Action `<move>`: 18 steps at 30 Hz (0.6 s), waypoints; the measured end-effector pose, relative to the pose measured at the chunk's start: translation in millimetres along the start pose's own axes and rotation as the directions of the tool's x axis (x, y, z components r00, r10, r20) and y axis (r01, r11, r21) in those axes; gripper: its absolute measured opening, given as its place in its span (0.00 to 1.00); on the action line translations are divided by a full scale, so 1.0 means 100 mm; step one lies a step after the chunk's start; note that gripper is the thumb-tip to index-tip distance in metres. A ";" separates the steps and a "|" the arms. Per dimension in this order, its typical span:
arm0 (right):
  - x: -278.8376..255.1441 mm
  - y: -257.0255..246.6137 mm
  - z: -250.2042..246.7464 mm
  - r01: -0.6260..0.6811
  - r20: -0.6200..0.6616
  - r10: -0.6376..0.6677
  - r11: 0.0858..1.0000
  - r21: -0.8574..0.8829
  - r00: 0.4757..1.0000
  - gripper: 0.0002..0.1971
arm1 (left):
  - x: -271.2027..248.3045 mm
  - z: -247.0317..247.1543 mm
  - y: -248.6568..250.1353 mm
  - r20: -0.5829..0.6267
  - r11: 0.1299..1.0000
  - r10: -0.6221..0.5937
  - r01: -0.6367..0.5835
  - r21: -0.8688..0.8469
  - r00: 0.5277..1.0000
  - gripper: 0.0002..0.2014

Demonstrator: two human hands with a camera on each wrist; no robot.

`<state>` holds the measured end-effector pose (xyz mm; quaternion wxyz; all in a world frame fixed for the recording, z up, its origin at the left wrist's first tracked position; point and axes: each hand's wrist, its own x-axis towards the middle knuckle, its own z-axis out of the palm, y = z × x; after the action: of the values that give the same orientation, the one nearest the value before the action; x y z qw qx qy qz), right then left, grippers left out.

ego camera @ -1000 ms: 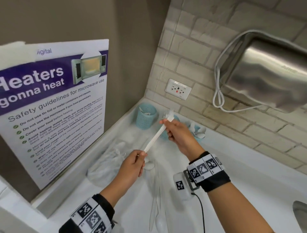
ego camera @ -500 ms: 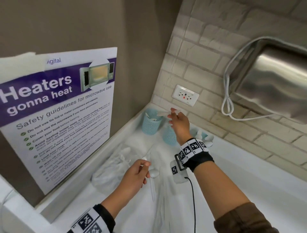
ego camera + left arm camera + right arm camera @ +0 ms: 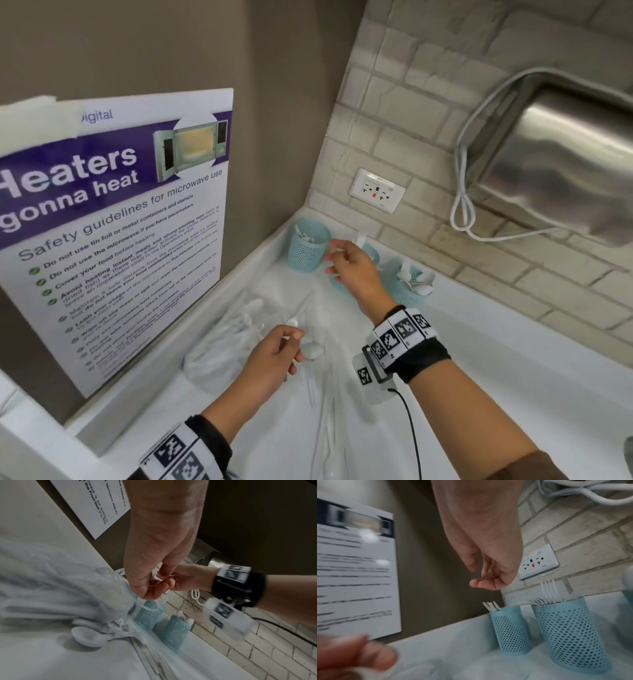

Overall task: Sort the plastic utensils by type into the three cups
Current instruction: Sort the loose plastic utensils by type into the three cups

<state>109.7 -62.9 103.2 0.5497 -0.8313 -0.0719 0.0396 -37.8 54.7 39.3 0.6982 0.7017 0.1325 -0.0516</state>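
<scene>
We read the poster [image 3: 113, 219] on the left wall: "Heaters gonna heat", "Safety guidelines for microwave use", lines starting "Do not use tin foil or metal containers"; top word partly taped, ends "igital". Outlet [image 3: 376, 190] on the brick wall, lettering too small to read.

Our right hand [image 3: 352, 270] reaches forward above the middle cup [image 3: 568, 632], palm down, fingers relaxed and loosely spread, holding nothing. Forks [image 3: 547, 592] stand tines-up in that cup. Left cup [image 3: 307, 246] in the corner holds white handles, type unclear. Right cup [image 3: 409, 287] holds spoons [image 3: 419, 279].

Our left hand [image 3: 274, 356] hangs low over the tabletop [image 3: 513, 377], fingers curled, thumb and fingertips pinching a white utensil [image 3: 147, 605]; blurred, we cannot tell the type. A spoon [image 3: 87, 637] lies bowl-up just below it. More white utensils [image 3: 329, 411] lie loose on the tabletop, beside a clear plastic bag [image 3: 219, 342]. Tag bands on both wrists.
</scene>
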 end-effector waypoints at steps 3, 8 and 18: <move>-0.34 0.05 -0.05 0.034 0.108 -0.020 0.990 -0.135 0.994 0.13 | 0.02 -0.04 -0.02 -0.017 1.000 -0.024 0.024 0.004 1.000 0.08; -0.90 0.35 -0.21 0.063 0.265 0.087 0.857 -0.511 0.960 0.23 | 0.01 -0.11 -0.03 0.003 0.996 -0.076 0.076 0.042 0.997 0.07; -1.67 1.00 -0.31 -0.222 0.164 0.552 0.564 -0.795 0.817 0.43 | -0.15 -0.02 -0.14 0.267 0.899 -0.332 0.218 0.380 0.905 0.11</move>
<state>-43.2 -157.0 21.8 0.1099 -0.9488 -0.0021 0.2961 -55.8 55.3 29.5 0.5636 0.7673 0.1036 -0.2879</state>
